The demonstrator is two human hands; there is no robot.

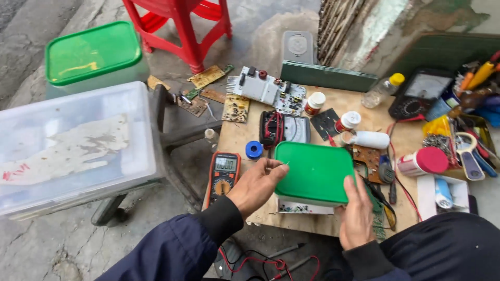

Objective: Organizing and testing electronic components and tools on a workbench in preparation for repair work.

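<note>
From the head camera, we see a green-lidded box point(314, 174) sitting on the wooden worktop point(242, 136), between our hands. Our left hand point(257, 185) pinches a tiny component at the lid's left edge. Our right hand point(357, 212) lies flat and released against the box's right side. An orange multimeter point(223, 176) lies just left.
</note>
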